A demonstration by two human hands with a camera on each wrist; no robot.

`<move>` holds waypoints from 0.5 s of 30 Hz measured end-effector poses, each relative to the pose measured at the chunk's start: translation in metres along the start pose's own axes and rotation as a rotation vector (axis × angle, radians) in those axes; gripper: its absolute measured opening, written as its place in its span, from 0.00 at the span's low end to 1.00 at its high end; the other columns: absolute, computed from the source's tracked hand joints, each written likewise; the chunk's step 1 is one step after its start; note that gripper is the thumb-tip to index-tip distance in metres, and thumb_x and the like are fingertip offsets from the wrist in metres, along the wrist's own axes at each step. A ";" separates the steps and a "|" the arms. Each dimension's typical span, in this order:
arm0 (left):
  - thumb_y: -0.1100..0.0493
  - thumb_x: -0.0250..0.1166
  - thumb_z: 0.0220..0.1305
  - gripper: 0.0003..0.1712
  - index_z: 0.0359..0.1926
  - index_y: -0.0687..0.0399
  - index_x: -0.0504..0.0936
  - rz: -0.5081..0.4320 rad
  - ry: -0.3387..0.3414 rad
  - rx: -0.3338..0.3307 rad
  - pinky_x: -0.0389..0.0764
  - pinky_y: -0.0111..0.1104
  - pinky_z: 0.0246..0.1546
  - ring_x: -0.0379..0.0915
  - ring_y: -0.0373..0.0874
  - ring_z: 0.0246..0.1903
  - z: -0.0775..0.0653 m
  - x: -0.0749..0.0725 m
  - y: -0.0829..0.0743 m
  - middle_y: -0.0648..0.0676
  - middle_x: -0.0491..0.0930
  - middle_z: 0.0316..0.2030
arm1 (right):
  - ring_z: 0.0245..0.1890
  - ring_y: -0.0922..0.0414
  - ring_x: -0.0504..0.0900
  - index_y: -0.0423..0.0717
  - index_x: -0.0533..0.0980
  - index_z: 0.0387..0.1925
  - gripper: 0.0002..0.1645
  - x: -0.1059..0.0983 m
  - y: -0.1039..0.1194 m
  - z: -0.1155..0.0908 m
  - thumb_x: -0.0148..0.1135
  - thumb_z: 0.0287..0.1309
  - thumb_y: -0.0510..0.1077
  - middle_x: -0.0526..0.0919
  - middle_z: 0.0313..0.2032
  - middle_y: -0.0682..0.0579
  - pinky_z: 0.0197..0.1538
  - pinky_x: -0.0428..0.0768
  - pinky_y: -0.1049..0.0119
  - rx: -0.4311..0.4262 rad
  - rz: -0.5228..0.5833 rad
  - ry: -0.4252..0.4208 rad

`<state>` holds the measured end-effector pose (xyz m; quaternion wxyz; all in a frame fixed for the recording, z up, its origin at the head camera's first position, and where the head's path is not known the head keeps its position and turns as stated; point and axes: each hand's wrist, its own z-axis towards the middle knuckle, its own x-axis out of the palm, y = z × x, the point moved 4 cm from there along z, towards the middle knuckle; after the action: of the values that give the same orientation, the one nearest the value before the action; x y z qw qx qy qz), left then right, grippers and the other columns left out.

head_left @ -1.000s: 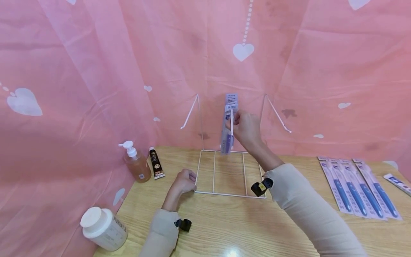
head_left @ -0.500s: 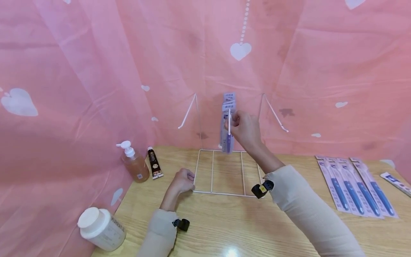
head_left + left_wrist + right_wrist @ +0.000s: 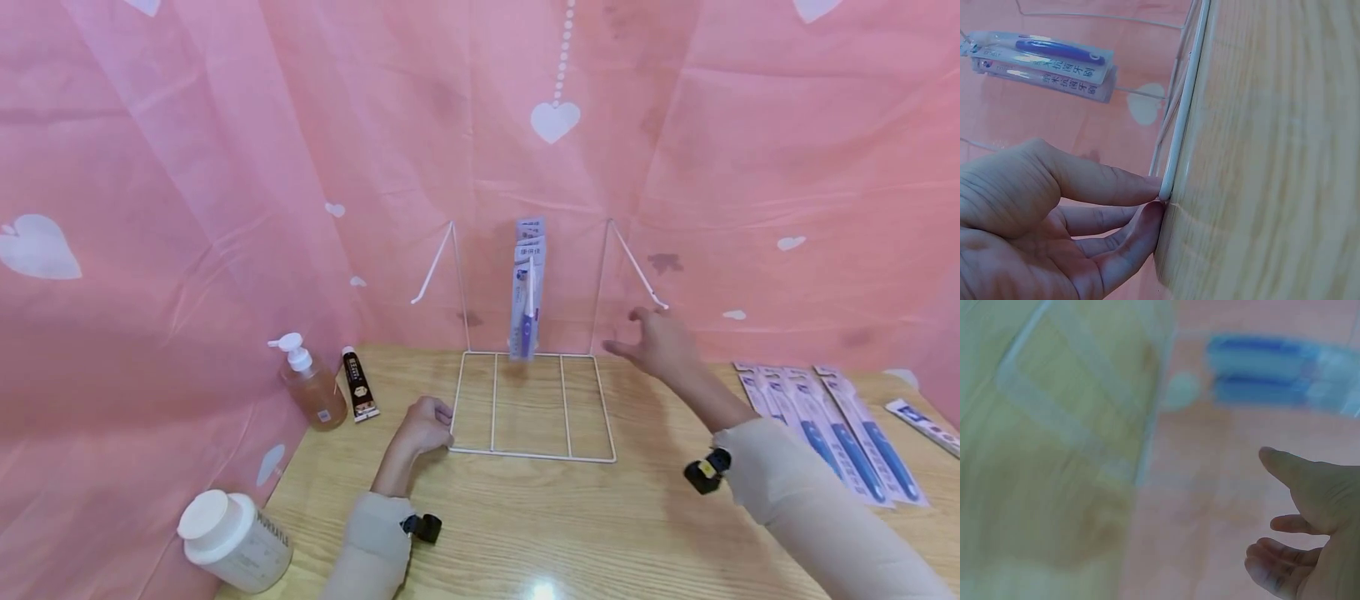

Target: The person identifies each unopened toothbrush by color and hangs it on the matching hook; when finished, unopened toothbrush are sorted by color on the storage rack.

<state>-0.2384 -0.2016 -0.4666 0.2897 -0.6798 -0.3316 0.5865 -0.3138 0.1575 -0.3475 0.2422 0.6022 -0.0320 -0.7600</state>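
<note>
A white wire display rack (image 3: 532, 456) stands on the wooden table. Between thumb and fingertips, my left hand (image 3: 426, 425) pinches its front left corner; the left wrist view shows the wire (image 3: 1175, 150) right at those fingertips. Several packaged toothbrushes (image 3: 527, 312) hang one behind another from the rack's middle hook, the front one purple-handled. My right hand (image 3: 660, 343) is spread and holds nothing, to the right of the rack and just below the tip of its right hook (image 3: 636, 271). In the right wrist view, blurred toothbrush packs (image 3: 1260, 372) appear beyond the thumb.
Several blue-handled toothbrush packs (image 3: 862, 442) lie fanned on the right, beside a toothpaste tube (image 3: 924, 427). Left of the rack are a black tube (image 3: 361, 385), an amber pump bottle (image 3: 315, 396) and a white jar (image 3: 240, 542). A pink curtain (image 3: 420, 125) backs the table.
My right hand has let go of the front hanging toothbrush pack and moved right, away from the middle hook. The left hand still pinches the rack's corner.
</note>
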 end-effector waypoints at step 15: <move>0.76 0.69 0.37 0.22 0.41 0.69 0.80 -0.027 -0.011 0.012 0.80 0.38 0.40 0.75 0.48 0.35 -0.003 -0.001 -0.001 0.56 0.78 0.34 | 0.23 0.38 0.75 0.30 0.71 0.26 0.25 -0.010 -0.187 -0.039 0.55 0.64 0.51 0.74 0.25 0.27 0.17 0.71 0.51 0.298 -0.138 0.100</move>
<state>-0.2353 -0.2021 -0.4647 0.2999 -0.6703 -0.3388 0.5881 -0.3370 0.3353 -0.4128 0.0987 0.6691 -0.0908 -0.7309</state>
